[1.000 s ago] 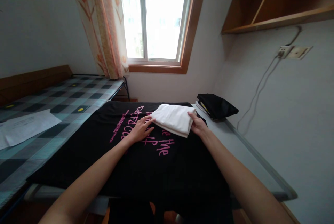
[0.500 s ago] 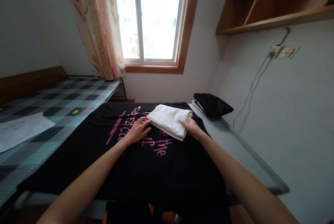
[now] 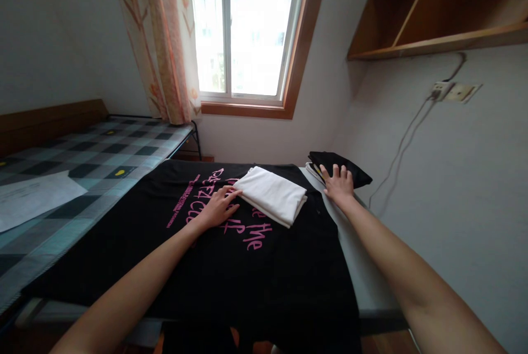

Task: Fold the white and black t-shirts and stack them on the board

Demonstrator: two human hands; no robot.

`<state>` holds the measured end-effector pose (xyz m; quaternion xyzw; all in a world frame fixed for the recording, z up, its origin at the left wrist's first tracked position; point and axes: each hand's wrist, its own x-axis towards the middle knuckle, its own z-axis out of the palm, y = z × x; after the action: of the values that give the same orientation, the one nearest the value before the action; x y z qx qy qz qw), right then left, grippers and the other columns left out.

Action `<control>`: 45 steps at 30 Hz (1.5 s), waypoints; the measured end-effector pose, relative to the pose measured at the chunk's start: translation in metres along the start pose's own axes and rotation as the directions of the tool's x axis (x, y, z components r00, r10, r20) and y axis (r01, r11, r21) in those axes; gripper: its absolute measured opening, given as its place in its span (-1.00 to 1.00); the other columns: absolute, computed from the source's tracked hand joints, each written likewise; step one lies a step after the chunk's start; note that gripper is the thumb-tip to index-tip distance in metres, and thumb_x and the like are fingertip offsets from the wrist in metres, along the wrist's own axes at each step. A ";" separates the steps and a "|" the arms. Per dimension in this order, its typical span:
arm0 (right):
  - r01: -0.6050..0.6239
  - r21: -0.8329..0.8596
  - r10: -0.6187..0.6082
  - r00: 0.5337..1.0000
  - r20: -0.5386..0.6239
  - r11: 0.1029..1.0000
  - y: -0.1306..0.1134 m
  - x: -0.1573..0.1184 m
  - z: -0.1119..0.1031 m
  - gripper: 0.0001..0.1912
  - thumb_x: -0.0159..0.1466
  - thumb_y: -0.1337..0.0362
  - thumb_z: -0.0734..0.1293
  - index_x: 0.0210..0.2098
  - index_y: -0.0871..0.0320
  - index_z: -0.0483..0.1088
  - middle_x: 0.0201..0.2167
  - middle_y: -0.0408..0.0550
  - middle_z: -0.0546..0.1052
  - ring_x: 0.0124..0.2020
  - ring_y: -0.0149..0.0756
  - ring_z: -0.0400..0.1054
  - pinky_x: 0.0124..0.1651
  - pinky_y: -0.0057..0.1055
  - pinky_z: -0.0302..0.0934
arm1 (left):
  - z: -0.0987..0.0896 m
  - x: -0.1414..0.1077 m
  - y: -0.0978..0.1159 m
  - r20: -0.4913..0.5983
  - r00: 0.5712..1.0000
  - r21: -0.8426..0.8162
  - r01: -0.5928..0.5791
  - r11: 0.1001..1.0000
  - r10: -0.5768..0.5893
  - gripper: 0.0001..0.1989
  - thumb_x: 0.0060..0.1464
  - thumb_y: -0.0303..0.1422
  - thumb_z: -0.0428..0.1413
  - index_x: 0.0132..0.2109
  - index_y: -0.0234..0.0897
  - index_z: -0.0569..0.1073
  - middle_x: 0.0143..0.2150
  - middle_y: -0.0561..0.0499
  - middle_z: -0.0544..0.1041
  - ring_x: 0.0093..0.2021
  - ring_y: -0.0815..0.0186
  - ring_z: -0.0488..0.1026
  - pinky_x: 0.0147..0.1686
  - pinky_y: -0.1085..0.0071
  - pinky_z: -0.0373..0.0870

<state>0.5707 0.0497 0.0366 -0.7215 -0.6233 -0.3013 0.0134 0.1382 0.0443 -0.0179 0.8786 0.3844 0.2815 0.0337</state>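
Note:
A folded white cloth (image 3: pixel 270 192) lies on a black T-shirt (image 3: pixel 264 282) with pink lettering, spread flat over the table. My left hand (image 3: pixel 218 205) rests on the shirt, fingers apart, its fingertips at the near left corner of the white cloth. On the far right, my right hand (image 3: pixel 339 182) has its fingers spread over the near side of a stack of folded clothes, with a black folded garment (image 3: pixel 358 172) on top. Under it, a white and a yellowish edge peek out.
Along the table's right side shows the pale tabletop (image 3: pixel 367 271), close to the wall. To the left stands a bed with a checked cover (image 3: pixel 136 150) and a sheet of paper (image 3: pixel 37 200). A wooden shelf (image 3: pixel 437 46) hangs above a socket (image 3: pixel 443 91) with a cord.
My right hand has let go of the white cloth and moved right and away from me, onto the stack of folded clothes. The left hand has stayed nearly in place.

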 end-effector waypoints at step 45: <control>-0.004 0.252 -0.011 0.998 0.057 0.968 -0.027 -0.010 -0.040 -0.45 0.37 0.05 0.04 0.15 0.25 0.34 0.17 0.33 0.33 0.21 0.14 0.15 0.16 0.00 0.07 | -0.002 0.000 0.004 0.023 0.999 0.017 0.032 0.999 -0.032 -0.49 0.19 -0.30 0.08 0.27 -0.03 0.27 0.16 -0.09 0.27 0.11 0.10 0.35 0.12 0.05 0.28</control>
<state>0.5287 0.0314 0.0554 -0.7213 -0.6579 -0.1987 0.0864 0.1399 0.0413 -0.0152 0.8758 0.4001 0.2674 0.0353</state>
